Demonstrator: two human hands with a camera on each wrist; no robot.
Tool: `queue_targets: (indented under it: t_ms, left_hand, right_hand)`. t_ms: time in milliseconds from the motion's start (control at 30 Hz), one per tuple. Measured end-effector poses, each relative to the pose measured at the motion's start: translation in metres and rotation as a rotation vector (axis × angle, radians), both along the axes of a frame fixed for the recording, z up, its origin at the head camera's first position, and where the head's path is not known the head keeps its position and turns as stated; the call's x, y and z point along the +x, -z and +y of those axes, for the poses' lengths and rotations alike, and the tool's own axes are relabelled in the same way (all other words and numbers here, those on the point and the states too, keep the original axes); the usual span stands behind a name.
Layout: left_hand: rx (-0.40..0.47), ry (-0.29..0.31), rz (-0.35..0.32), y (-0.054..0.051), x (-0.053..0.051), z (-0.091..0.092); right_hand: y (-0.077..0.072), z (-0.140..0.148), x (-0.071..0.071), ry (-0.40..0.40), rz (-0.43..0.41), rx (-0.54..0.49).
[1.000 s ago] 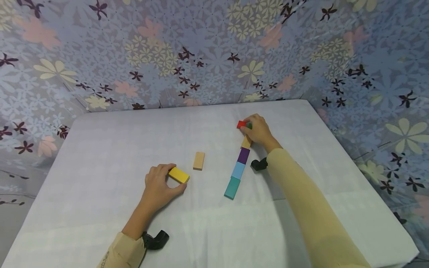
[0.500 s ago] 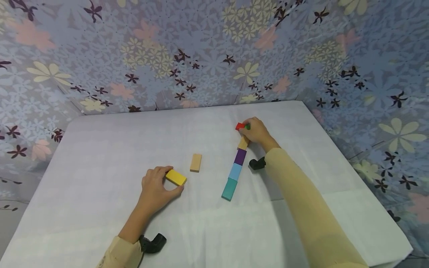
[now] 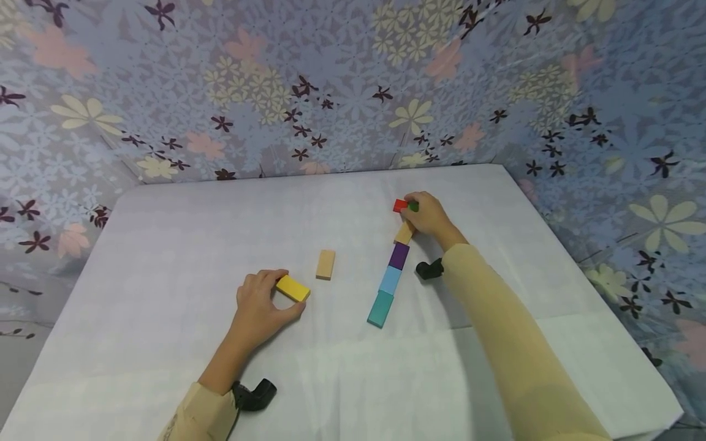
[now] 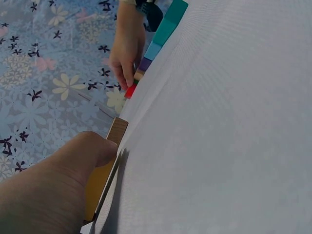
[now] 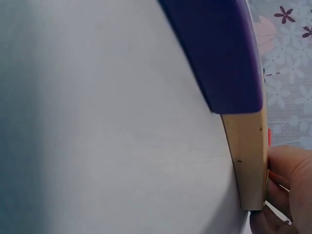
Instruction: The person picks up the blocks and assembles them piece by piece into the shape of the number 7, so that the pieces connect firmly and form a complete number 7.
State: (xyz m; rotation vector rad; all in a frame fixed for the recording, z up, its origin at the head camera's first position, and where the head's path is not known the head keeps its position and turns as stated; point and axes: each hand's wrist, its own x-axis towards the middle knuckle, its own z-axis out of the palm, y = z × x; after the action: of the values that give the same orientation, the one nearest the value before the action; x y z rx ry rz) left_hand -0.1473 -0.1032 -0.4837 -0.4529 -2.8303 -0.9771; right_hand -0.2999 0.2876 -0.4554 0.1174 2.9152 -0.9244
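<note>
In the head view the left hand [image 3: 260, 311] has its thumb and fingers at opposite ends of a yellow block [image 3: 293, 288] on the white table. The right hand [image 3: 432, 215] grips a green block [image 3: 413, 206], mostly covered by its fingers, beside a red block [image 3: 399, 206]. A slanting row runs toward the viewer from there: a wooden block [image 3: 405, 232], a purple one [image 3: 399, 256], a light blue one [image 3: 390, 280] and a teal one [image 3: 380, 309]. The right wrist view shows the purple block [image 5: 224, 53] meeting the wooden block [image 5: 246, 161].
A loose plain wooden block [image 3: 325, 264] lies between the yellow block and the row. The table [image 3: 220, 226] has a white cloth, and flowered fabric [image 3: 342, 86] rises behind its back edge. A black device [image 3: 255, 395] is at the left wrist, another [image 3: 429, 269] at the right.
The head view has shifted slightly. Both hands keep nearly the same places on their blocks, and the row looks unchanged.
</note>
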Motion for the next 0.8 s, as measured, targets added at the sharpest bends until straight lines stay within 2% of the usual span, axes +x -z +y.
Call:
queue_targets:
  t_ms: [233,800]
  left_hand:
    - [0.003,0.004,0.001,0.0,-0.001,0.002]
    - [-0.012,-0.001,-0.018,-0.003,0.0,0.001]
  right_hand:
    - [0.001,0.006,0.003,-0.016,-0.008,0.017]
    - [0.003,0.015,0.023,-0.176,-0.043,0.11]
